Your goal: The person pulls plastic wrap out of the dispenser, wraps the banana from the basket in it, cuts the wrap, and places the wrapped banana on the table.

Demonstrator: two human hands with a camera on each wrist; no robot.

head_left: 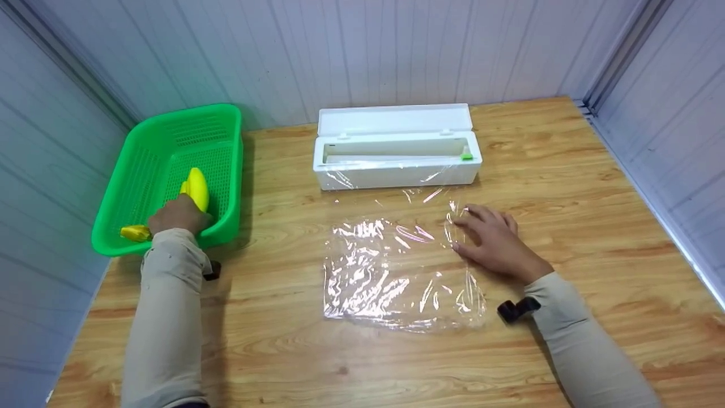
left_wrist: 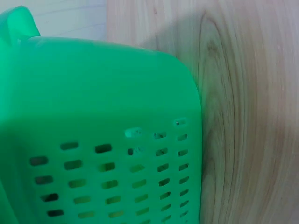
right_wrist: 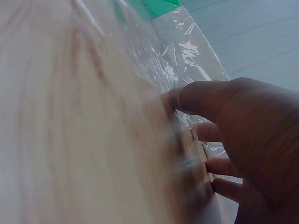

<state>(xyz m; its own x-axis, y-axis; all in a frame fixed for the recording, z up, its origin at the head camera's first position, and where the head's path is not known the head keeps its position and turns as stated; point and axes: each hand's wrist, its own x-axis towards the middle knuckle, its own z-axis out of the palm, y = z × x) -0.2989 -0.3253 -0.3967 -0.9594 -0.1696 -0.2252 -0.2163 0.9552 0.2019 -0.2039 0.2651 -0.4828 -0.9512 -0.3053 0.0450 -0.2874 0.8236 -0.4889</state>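
Over the near side of the green basket, my left hand grips a bunch of yellow bananas across its middle. Yellow shows on both sides of the hand, and the fingertips are hidden beneath it. A sheet of clear plastic wrap runs from a white dispenser box down onto the table. At the sheet's right edge, my right hand touches the film with spread, slightly bent fingers. In the right wrist view, the thumb lies against the crinkled film.
The dispenser's white lid stands raised at the back, near the panelled wall. A green slider sits at the box's right end. The basket stands at the left wall, its slotted side filling much of the left wrist view.
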